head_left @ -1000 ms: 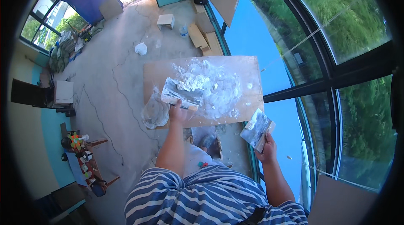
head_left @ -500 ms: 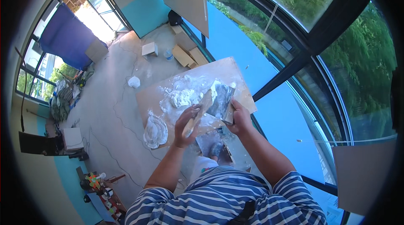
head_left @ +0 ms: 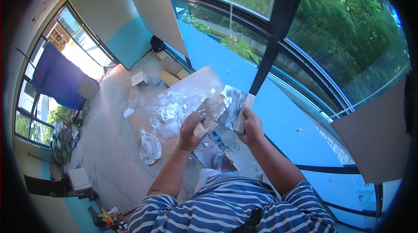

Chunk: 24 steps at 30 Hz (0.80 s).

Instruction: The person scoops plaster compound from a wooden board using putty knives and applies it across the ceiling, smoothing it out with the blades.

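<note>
My left hand [head_left: 189,130] grips a greyish-brown plastering tool [head_left: 209,113], held tilted at chest height against a second tool [head_left: 233,104], a flat rectangular plate smeared with grey and white paste, which my right hand [head_left: 251,126] grips by its pale edge. A lump of white paste sits where the two tools meet. Beneath and beyond my hands lies a tan board [head_left: 204,74] covered in white smears, with a heap of white plaster [head_left: 167,112] and a rounded white-coated object [head_left: 150,148] toward its left.
Large dark-framed windows [head_left: 339,45] and blue panels [head_left: 305,137] line my right, with a brown board [head_left: 365,137] there. A white block [head_left: 138,77], cardboard [head_left: 170,77] and wires lie on the floor. Cluttered sacks [head_left: 63,141] and a purple sheet [head_left: 58,76] stand at left.
Both tools, apart a second ago, have come together in front of me; my left hand's tool has tipped over toward the right one. My view has turned rightward toward the windows.
</note>
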Available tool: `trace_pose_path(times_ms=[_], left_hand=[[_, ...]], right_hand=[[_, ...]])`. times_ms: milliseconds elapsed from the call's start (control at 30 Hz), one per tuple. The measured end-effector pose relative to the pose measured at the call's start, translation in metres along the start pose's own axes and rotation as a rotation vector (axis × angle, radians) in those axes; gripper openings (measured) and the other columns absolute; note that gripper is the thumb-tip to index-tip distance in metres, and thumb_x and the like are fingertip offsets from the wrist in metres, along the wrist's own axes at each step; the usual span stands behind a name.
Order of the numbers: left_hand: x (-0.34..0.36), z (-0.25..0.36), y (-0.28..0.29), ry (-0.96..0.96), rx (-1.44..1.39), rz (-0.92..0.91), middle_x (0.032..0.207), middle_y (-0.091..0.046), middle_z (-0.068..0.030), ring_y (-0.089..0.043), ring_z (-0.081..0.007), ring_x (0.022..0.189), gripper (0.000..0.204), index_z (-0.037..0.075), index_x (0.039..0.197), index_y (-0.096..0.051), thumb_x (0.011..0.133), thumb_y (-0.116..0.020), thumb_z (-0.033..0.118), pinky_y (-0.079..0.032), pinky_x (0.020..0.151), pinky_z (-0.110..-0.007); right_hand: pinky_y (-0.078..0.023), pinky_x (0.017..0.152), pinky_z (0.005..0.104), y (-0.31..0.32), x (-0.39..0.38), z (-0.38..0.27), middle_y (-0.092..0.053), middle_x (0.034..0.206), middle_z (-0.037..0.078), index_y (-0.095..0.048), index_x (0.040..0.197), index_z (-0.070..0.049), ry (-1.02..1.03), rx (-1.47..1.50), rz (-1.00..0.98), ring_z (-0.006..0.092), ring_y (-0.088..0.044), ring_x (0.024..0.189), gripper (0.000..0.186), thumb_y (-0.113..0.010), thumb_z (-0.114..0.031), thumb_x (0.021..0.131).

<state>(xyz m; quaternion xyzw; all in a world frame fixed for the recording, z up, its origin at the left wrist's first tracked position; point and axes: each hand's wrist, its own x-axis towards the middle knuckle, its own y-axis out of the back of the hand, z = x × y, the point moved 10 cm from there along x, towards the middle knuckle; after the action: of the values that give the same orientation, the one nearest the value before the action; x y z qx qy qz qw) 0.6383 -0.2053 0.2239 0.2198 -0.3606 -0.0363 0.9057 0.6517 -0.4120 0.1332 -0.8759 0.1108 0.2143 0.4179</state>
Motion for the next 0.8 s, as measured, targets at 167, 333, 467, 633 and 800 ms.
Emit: trace_pose_path(times_ms=[167, 333, 467, 633, 800], left_hand=[[-0.013, -0.009, -0.024, 0.065, 0.056, 0.034, 0.105, -0.066, -0.0198, -0.062, -0.0381, 0.102, 0.032, 0.001, 0.106, -0.062, 0.075, -0.068, 0.004, -0.049, 0.091, -0.041], [-0.012, -0.048, -0.043, 0.578, -0.166, 0.056, 0.099, -0.066, -0.0126, -0.064, -0.0266, 0.091, 0.023, -0.004, 0.106, -0.06, 0.087, -0.06, 0.009, -0.05, 0.083, -0.035], [0.019, -0.05, -0.059, 0.571, -0.783, 0.359, 0.104, -0.063, -0.0101, -0.062, -0.0219, 0.093, 0.031, -0.003, 0.116, -0.054, 0.092, -0.059, 0.015, -0.048, 0.085, -0.034], [0.014, -0.057, -0.13, 0.903, -1.218, 0.043, 0.11, -0.063, -0.0145, -0.065, -0.0216, 0.094, 0.039, -0.001, 0.123, -0.055, 0.101, -0.045, 0.03, -0.055, 0.08, -0.037], [-0.041, -0.066, -0.221, 0.831, -1.295, -0.428, 0.114, -0.063, -0.0164, -0.064, -0.0291, 0.1, 0.048, 0.001, 0.132, -0.049, 0.1, -0.048, 0.037, -0.053, 0.088, -0.049]], right_hand=[[-0.056, 0.084, 0.0412, 0.026, -0.033, -0.032, -0.065, 0.106, 0.011, -0.053, 0.121, -0.002, 0.019, 0.115, 0.004, 0.0252, -0.068, 0.09, 0.035, -0.042, -0.03, 0.102], [-0.055, 0.085, 0.0412, 0.045, -0.054, -0.076, -0.063, 0.106, 0.011, -0.052, 0.119, -0.001, 0.026, 0.191, -0.107, 0.0251, -0.067, 0.093, 0.032, -0.045, -0.027, 0.101], [-0.054, 0.087, 0.0416, 0.083, -0.057, -0.077, -0.064, 0.107, 0.013, -0.052, 0.12, 0.001, -0.037, 0.133, -0.08, 0.0261, -0.067, 0.094, 0.034, -0.041, -0.026, 0.102], [-0.052, 0.091, 0.0444, 0.09, -0.092, -0.055, -0.063, 0.115, 0.02, -0.047, 0.126, 0.007, -0.255, 0.305, -0.539, 0.0303, -0.066, 0.099, 0.04, -0.036, -0.024, 0.103], [-0.052, 0.092, 0.0467, 0.137, -0.096, -0.036, -0.063, 0.117, 0.021, -0.045, 0.132, 0.005, -0.25, 0.258, -0.419, 0.0325, -0.066, 0.1, 0.046, -0.033, -0.026, 0.101]])
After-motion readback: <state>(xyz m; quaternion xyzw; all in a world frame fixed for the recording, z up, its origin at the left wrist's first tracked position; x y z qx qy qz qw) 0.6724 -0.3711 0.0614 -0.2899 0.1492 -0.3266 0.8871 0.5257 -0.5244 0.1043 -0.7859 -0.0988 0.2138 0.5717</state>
